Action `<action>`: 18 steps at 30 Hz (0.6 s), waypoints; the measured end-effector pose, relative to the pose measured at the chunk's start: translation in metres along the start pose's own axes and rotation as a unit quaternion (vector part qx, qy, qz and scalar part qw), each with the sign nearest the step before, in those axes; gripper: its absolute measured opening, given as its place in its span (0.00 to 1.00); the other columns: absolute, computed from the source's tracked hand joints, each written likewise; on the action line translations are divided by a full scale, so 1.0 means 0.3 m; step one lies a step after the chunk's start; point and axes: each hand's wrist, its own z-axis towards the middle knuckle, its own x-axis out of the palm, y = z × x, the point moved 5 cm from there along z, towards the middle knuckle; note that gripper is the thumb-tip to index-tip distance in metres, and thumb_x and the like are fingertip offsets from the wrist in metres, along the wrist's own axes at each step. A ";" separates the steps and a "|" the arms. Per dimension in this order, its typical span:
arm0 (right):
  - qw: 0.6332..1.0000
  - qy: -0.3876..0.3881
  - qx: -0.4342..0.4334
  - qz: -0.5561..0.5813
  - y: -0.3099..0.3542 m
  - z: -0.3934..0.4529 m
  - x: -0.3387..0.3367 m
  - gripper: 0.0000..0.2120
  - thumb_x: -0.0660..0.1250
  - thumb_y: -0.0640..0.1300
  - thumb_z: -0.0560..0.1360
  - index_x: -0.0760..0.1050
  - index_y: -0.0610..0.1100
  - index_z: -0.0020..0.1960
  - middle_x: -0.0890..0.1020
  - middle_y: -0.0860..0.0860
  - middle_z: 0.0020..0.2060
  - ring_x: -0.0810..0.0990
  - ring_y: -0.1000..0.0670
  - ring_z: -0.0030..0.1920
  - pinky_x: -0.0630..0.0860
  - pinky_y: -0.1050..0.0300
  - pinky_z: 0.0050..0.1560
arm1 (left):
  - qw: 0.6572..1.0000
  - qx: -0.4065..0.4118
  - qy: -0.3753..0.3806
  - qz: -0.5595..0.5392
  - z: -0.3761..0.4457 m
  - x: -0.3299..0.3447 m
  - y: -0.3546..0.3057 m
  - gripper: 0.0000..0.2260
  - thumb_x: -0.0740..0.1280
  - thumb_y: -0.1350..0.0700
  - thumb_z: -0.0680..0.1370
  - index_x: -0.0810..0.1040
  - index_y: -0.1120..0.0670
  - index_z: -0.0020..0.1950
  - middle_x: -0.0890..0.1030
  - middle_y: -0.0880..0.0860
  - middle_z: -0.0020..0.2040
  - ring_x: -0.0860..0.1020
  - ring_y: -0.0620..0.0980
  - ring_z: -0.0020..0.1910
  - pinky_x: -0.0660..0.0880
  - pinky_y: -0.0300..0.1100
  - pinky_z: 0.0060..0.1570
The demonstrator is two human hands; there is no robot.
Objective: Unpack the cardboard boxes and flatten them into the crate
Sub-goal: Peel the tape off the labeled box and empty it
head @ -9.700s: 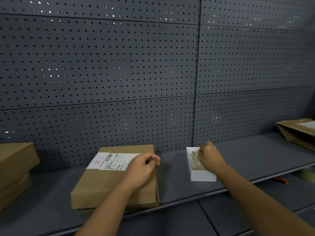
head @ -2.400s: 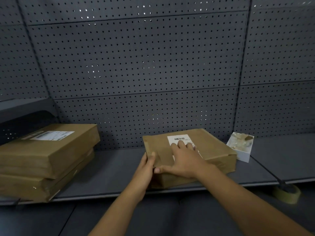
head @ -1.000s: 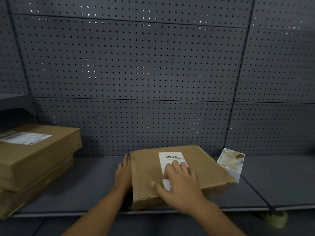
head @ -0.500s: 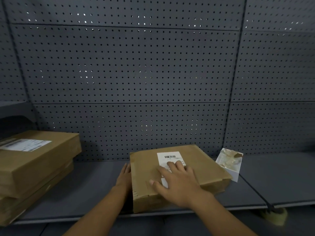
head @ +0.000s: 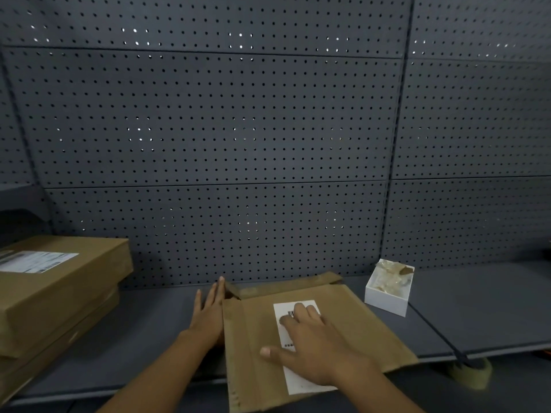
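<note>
While the right hand [head: 316, 350] presses flat, fingers spread, on the cardboard box [head: 301, 344] (right over its label), the left hand [head: 208, 314] lies straight-fingered against its left side. It sits on the shelf [head: 477, 308].

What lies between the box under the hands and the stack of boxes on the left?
In the head view, only the left hand, flat against the box, then bare grey shelf up to the stack.
</note>
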 end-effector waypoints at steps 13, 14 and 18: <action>1.000 -0.014 0.016 -0.017 -0.087 0.086 0.033 0.31 0.55 0.75 0.76 0.78 0.55 0.64 0.73 0.54 0.57 0.70 0.51 0.62 0.65 0.46 0.63 | 0.935 -0.128 -0.041 -0.328 -0.056 -0.098 -0.040 0.16 0.57 0.51 0.85 0.72 0.53 0.38 0.76 0.52 0.38 0.73 0.49 0.36 0.72 0.43 0.38; 1.000 -0.019 0.013 -0.014 -0.093 0.088 0.034 0.29 0.56 0.73 0.77 0.78 0.55 0.65 0.73 0.55 0.57 0.70 0.51 0.61 0.66 0.46 0.63 | 0.937 -0.136 -0.043 -0.319 -0.060 -0.081 -0.063 0.17 0.57 0.48 0.85 0.76 0.54 0.43 0.78 0.53 0.42 0.76 0.50 0.40 0.76 0.45 0.42; 0.999 -0.031 -0.004 0.044 -0.142 0.104 0.022 0.19 0.61 0.60 0.82 0.80 0.52 0.65 0.77 0.56 0.57 0.76 0.53 0.58 0.76 0.50 0.60 | 0.969 -0.141 -0.043 -0.199 -0.080 -0.004 -0.110 0.32 0.52 0.41 0.86 0.49 0.58 0.84 0.60 0.63 0.81 0.59 0.61 0.80 0.54 0.54 0.81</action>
